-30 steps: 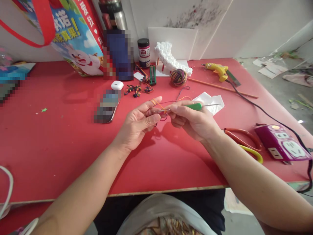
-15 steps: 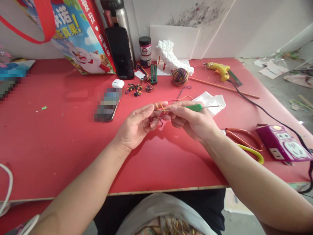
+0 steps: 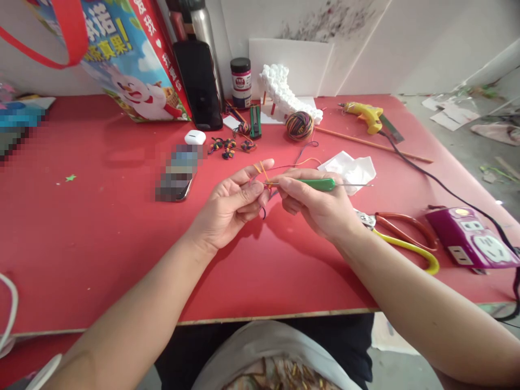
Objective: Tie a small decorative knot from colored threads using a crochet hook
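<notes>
My right hand [image 3: 319,203] is closed round the green handle of a crochet hook [image 3: 320,184], whose thin metal ends point left and right. Its left tip meets the yarn at my left fingertips. In my left hand [image 3: 233,203], thumb and fingers pinch a strand of multicoloured yarn [image 3: 264,172], with orange loops round the raised index finger. A short dark tail hangs below the pinch. From there the strand runs back towards a yarn ball [image 3: 299,126]. Several small knotted yarn pieces [image 3: 228,144] lie left of the ball.
Pliers [image 3: 400,230] with red and yellow handles lie beside my right forearm, near a purple power socket [image 3: 467,235]. Behind are a white tissue [image 3: 351,170], a yellow glue gun [image 3: 365,116] and a wooden stick [image 3: 374,143]. A phone [image 3: 176,173] and earbud case [image 3: 195,137] lie left.
The hook has shifted slightly left, its handle now closer to my left fingers. My left index finger has risen, stretching the orange loops, and the left thumb has moved right.
</notes>
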### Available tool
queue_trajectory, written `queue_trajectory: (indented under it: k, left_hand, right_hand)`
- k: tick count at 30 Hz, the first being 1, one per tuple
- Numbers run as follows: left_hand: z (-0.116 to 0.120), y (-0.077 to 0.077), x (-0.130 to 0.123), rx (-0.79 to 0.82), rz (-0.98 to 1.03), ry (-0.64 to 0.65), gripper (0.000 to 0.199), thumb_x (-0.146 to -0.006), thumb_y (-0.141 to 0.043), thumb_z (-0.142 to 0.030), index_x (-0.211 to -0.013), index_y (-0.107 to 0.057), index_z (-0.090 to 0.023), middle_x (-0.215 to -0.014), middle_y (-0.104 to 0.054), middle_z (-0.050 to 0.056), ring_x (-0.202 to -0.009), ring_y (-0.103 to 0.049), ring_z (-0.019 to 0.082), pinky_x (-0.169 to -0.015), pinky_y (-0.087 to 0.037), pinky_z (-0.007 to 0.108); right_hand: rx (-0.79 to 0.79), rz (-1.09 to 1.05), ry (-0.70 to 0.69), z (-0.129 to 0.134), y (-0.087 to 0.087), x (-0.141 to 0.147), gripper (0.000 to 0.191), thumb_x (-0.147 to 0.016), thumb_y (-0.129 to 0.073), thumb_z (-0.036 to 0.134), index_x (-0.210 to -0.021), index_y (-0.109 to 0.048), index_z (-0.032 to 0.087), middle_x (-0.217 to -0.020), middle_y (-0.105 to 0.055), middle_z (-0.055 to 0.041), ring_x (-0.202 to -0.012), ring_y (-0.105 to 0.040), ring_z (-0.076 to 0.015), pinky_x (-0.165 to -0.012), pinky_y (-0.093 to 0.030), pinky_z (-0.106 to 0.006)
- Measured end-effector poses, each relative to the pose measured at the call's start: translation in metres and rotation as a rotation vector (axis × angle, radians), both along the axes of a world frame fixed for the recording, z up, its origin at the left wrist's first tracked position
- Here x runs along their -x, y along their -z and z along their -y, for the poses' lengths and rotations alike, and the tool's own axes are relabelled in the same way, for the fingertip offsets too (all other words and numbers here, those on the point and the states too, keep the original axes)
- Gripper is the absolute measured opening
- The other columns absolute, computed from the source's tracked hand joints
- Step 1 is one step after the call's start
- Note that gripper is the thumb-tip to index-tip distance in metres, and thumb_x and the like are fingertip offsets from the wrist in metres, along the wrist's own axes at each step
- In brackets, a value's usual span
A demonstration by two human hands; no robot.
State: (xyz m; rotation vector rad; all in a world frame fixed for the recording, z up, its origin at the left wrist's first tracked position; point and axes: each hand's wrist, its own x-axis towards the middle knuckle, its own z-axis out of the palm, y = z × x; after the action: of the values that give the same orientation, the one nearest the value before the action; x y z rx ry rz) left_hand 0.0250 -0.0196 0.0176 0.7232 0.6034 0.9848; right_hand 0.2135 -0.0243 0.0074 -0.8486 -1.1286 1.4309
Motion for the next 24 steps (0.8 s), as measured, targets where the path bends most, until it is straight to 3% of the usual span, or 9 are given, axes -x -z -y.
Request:
queue_trajectory:
  k: [3,8,12,17,21,24]
  left_hand:
    - [0.001,-0.002,0.001,-0.008,-0.022,-0.017,0.041,-0.081,-0.091,-0.020,-0.120,-0.081,-0.015,-0.063,-0.064,-0.001,-0.047,-0.031,0.003,-0.046,-0.026,0.016]
    - [0.002,-0.002,0.002,-0.053,-0.078,-0.027,0.047,-0.079,-0.084,-0.013,-0.125,-0.078,-0.015,-0.064,-0.066,0.000,-0.056,-0.053,0.009,-0.047,-0.028,0.018]
    - [0.003,-0.004,0.001,-0.056,-0.097,-0.028,0.054,-0.078,-0.082,-0.014,-0.132,-0.076,-0.014,-0.065,-0.066,0.000,-0.057,-0.052,0.009,-0.049,-0.030,0.018]
    - [0.003,-0.004,0.000,-0.054,-0.076,-0.041,0.063,-0.079,-0.083,-0.016,-0.141,-0.071,-0.013,-0.065,-0.066,0.000,-0.057,-0.051,0.009,-0.051,-0.034,0.021]
    - [0.004,-0.003,-0.001,-0.073,-0.061,-0.076,0.070,-0.081,-0.083,-0.014,-0.150,-0.066,-0.015,-0.066,-0.066,-0.001,-0.052,-0.040,0.007,-0.051,-0.033,0.020]
    - [0.006,-0.004,-0.002,-0.094,-0.089,-0.106,0.072,-0.083,-0.083,-0.015,-0.152,-0.065,-0.018,-0.066,-0.066,-0.002,-0.053,-0.040,0.008,-0.051,-0.033,0.021]
  right_hand:
    - [0.020,0.006,0.003,0.000,0.003,0.001,0.012,-0.089,-0.085,0.032,-0.089,-0.088,0.020,-0.061,-0.061,0.0022,-0.053,-0.049,-0.0091,-0.053,-0.039,-0.028]
    - [0.037,-0.005,-0.008,0.001,0.005,0.002,0.012,-0.090,-0.085,0.032,-0.093,-0.088,0.020,-0.064,-0.063,0.0027,-0.054,-0.050,-0.0086,-0.054,-0.041,-0.027]
    - [-0.031,0.049,0.027,0.004,0.001,0.004,0.017,-0.091,-0.083,0.032,-0.102,-0.086,0.020,-0.065,-0.065,0.0030,-0.055,-0.051,-0.0092,-0.053,-0.042,-0.027]
    - [-0.207,0.196,0.146,0.011,-0.005,0.007,0.018,-0.090,-0.084,0.037,-0.097,-0.084,0.021,-0.069,-0.069,0.0004,-0.057,-0.055,-0.0122,-0.058,-0.052,-0.031]
    - [-0.432,0.365,0.174,0.015,-0.007,0.005,0.010,-0.098,-0.075,0.028,-0.099,-0.083,0.022,-0.084,-0.077,-0.0041,-0.069,-0.066,-0.0153,-0.071,-0.058,-0.034]
    - [-0.598,0.478,0.161,0.015,-0.006,0.004,0.018,-0.101,-0.065,0.018,-0.107,-0.082,0.022,-0.091,-0.080,-0.0059,-0.078,-0.071,-0.0177,-0.073,-0.058,-0.034]
